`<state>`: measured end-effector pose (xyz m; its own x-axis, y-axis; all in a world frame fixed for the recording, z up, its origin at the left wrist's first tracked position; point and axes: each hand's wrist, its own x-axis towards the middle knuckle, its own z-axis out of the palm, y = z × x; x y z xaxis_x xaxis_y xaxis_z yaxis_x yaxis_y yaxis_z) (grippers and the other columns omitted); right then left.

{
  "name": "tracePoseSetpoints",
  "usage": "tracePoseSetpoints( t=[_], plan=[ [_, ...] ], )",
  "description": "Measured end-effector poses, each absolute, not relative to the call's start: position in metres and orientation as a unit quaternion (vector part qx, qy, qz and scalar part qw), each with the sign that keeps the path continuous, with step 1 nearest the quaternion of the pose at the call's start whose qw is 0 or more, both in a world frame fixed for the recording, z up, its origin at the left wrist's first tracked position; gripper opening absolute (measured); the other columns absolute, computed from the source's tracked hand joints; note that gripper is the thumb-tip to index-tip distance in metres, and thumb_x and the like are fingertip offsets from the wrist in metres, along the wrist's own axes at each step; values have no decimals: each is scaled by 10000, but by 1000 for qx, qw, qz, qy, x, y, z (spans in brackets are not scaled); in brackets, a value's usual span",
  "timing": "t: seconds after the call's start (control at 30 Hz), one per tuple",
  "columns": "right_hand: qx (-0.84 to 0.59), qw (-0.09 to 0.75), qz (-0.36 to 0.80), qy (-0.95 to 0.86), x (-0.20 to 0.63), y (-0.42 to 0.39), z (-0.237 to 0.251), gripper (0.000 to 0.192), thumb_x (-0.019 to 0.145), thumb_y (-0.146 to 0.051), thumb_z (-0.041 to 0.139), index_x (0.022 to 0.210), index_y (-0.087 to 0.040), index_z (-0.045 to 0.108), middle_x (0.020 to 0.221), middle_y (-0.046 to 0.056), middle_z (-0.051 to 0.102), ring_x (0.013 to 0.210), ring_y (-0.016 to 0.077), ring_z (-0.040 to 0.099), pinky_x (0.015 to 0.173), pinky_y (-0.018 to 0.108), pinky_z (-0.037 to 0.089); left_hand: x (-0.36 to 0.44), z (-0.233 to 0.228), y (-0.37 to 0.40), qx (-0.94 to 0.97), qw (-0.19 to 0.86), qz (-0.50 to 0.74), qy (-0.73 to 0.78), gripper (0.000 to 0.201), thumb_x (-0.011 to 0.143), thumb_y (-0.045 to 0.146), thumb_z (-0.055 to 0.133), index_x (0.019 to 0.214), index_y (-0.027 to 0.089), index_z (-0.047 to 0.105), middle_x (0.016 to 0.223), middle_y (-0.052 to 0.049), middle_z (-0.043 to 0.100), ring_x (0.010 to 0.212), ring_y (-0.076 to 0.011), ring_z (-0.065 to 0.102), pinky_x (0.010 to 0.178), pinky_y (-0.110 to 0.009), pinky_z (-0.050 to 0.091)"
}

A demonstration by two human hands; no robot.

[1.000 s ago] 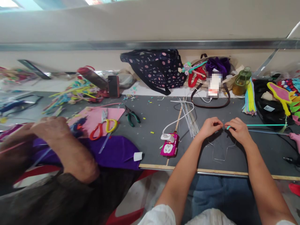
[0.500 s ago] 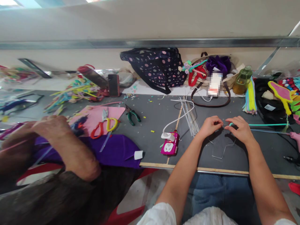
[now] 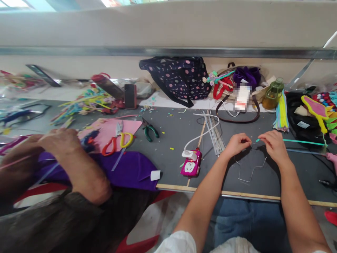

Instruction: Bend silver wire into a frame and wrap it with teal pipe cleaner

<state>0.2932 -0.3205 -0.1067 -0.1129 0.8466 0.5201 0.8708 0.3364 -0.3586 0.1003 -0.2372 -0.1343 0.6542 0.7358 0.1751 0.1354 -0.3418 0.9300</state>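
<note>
**Thin wire, small pinch, long tail**

The wire frame [image 3: 244, 180] sat just on my side of my fingertips, its squared bend toward me, low over the grey table [image 3: 170, 165]. My left hand [image 3: 240, 143] had thumb and finger pressed together on what looked like its top, though the contact was mostly hidden. Across a narrow gap, my right hand [image 3: 273, 144] pinched the tip of a teal strip [image 3: 302, 142], whose tail ran out to the right behind my knuckles.

With so little tip between my fingers, the strip could have slipped; with only one hand on the frame, a tug might have twisted it or spoiled its bends. Farther right, the strip's far end lay by a yellow-and-pink ornament [image 3: 314, 106], where it could have snagged. Left of my grip lay loose wires [image 3: 213, 131], which my forearm might have scattered.
</note>
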Motion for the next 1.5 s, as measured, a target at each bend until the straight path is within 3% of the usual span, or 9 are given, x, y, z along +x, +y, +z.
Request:
tracePoseSetpoints(
  t=[0.3,0.63,0.77,1.2,1.5],
  plan=[
    [-568,234,-75,-785,280,-316,-105,202,905,-130,516,893,-266,666,945,39,652,954,238,485,888,444,258,101,-135,-239,756,509,305,275,112,762,177,615,761,150,724,744,-6,632,699,-113,551,664,-227,397],
    [-569,211,-68,-792,282,-315,-109,187,904,-143,529,891,-245,685,934,59,587,857,215,474,713,350,298,101,-134,-240,723,557,284,295,120,733,209,630,762,132,718,703,-4,636,639,-103,526,607,-218,378],
    [-563,212,-58,-797,281,-316,-112,215,913,-112,493,924,-220,679,953,59,571,800,187,497,737,340,341,101,-133,-241,700,590,276,293,153,722,253,644,758,120,711,686,-8,635,609,-97,517,591,-221,376],
    [-556,276,12,-784,278,-314,-123,196,942,-178,457,916,-206,649,970,91,564,859,216,533,742,343,433,104,-136,-242,650,639,268,312,239,671,335,712,732,104,694,627,-4,606,557,-81,469,547,-226,325],
    [-574,240,-22,-782,272,-318,-114,193,945,-170,454,903,-186,642,969,97,571,839,214,523,750,341,410,103,-135,-242,635,661,263,301,289,651,374,748,734,102,696,631,-8,604,564,-81,471,545,-227,329]
  ],
)
